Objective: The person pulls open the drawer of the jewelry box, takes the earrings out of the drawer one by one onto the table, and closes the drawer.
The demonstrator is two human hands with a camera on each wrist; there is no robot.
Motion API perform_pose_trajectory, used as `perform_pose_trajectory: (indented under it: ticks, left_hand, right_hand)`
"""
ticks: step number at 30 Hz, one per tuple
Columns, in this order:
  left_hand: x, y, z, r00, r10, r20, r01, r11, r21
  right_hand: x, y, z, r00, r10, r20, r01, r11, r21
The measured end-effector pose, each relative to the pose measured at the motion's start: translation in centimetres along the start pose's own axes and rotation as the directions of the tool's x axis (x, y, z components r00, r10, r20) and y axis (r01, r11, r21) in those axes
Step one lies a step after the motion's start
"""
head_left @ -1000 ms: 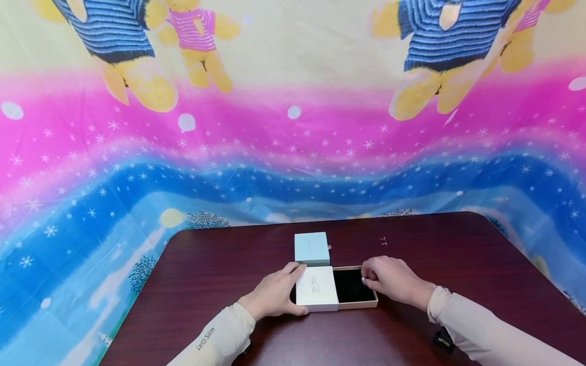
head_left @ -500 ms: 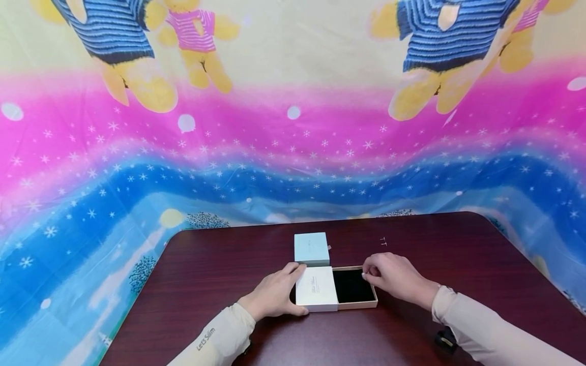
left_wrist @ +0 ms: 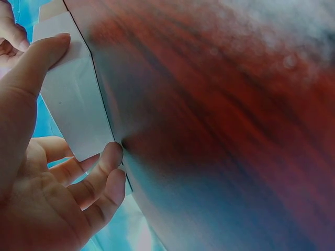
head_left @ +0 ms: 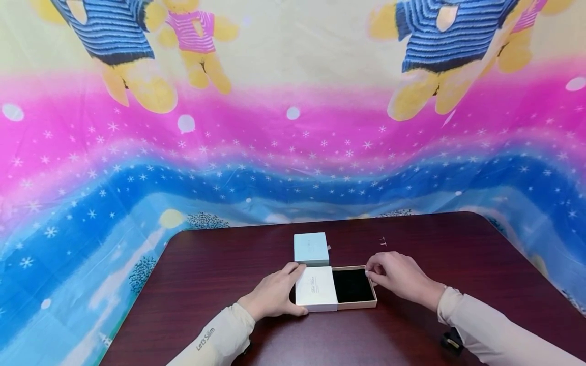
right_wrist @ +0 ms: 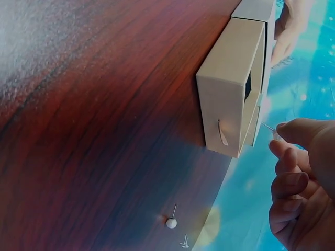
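My left hand [head_left: 274,292] grips the white sleeve [head_left: 316,288] of a drawer-style jewelry box, thumb on the near side and fingertips at the far side. From the sleeve's right end the beige drawer [head_left: 357,305] is pulled out, showing a black pad [head_left: 352,285]. Over the drawer's right edge, my right hand [head_left: 403,277] pinches a small stud earring [right_wrist: 268,127] between thumb and forefinger. Its thin pin sticks out towards the drawer in the right wrist view; the fingers mostly cover its head. A short ribbon pull [right_wrist: 222,133] hangs on the drawer's end.
A pale blue box [head_left: 311,247] with a small tab stands behind the white one. Two small T-shaped pieces [head_left: 382,241] lie at the back right. A pearl stud [right_wrist: 171,223] lies on the dark wooden table [head_left: 206,264]. A printed curtain [head_left: 293,152] hangs behind.
My right hand has drawn slightly right and away from me, from over the black pad to the drawer's edge, with the stud earring. The left hand and the box stay put.
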State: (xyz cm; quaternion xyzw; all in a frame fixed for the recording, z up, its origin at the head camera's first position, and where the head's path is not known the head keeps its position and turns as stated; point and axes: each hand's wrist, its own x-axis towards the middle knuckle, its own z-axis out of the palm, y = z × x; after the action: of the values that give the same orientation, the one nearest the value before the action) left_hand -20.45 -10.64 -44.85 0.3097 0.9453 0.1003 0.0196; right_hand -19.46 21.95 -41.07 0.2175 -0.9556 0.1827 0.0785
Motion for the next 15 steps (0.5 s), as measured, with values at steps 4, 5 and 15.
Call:
perform_pose_trajectory:
  ticks: [4, 5, 15]
  left_hand:
    - [0.01, 0.00, 0.00, 1.000, -0.003, 0.003, 0.003, 1.000, 0.000]
    - [0.02, -0.01, 0.00, 1.000, -0.004, 0.005, 0.004, 1.000, -0.001]
    - [0.13, -0.06, 0.11, 1.000, -0.010, 0.009, 0.010, 1.000, -0.010]
  right_hand:
    - [-0.03, 0.07, -0.05, 1.000, -0.004, -0.011, 0.004, 1.000, 0.001]
    - [-0.04, 0.11, -0.06, 1.000, -0.005, -0.014, 0.005, 1.000, 0.000]
    - [-0.27, 0.60, -0.08, 0.999, -0.002, -0.039, 0.001, 1.000, -0.010]
